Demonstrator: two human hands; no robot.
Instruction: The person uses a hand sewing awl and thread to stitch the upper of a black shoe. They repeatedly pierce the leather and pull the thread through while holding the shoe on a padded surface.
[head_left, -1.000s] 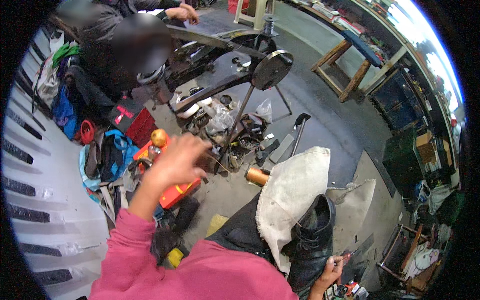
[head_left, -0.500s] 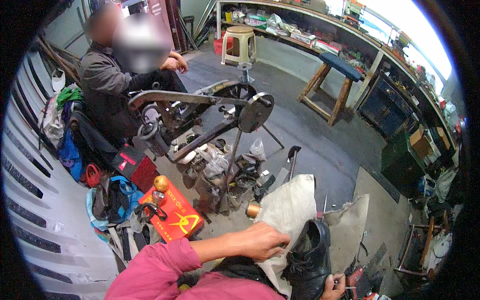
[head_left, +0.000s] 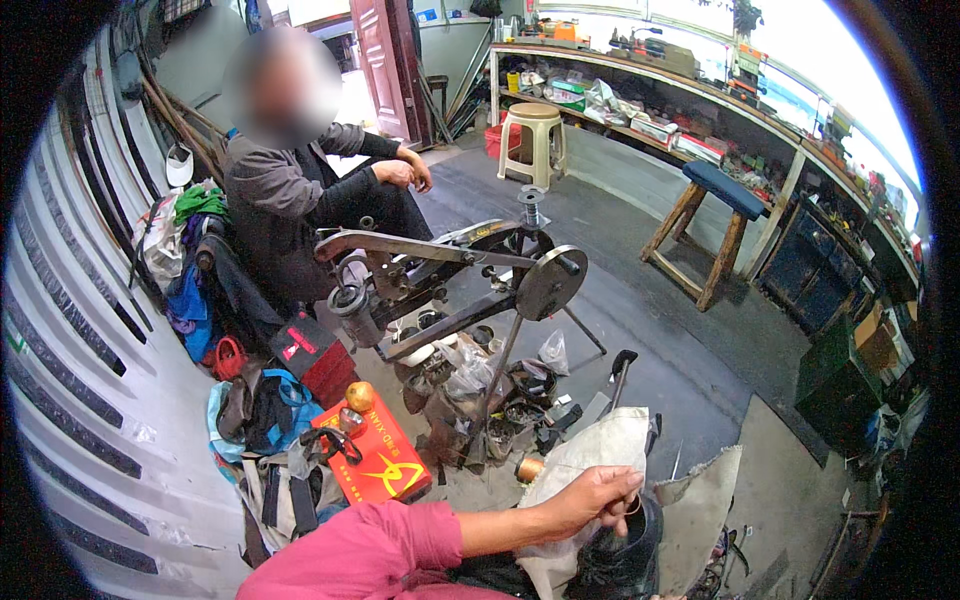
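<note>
My left hand is raised over the opening of a black lace-up shoe. Its thumb and fingers are pinched together, and a thin thread curves down from them. The shoe rests in my lap, toe toward me, its lower part cut off by the picture's bottom edge. A pale cloth lies under and beside it, and another piece of it spreads to the right. A spool of orange thread is just left of the cloth. Of my right hand, at most a sliver shows at the lower edge, fingers hidden.
A hand-cranked sewing machine stands ahead on thin legs, with odds and ends beneath it. A person sits behind it at left. A red box is at near left. Two stools, one plastic and one wooden, stand farther off.
My left hand has lifted from the shoe's lacing to above its opening. My right hand has slipped almost wholly out of view below. The whole view has shifted upward and left.
</note>
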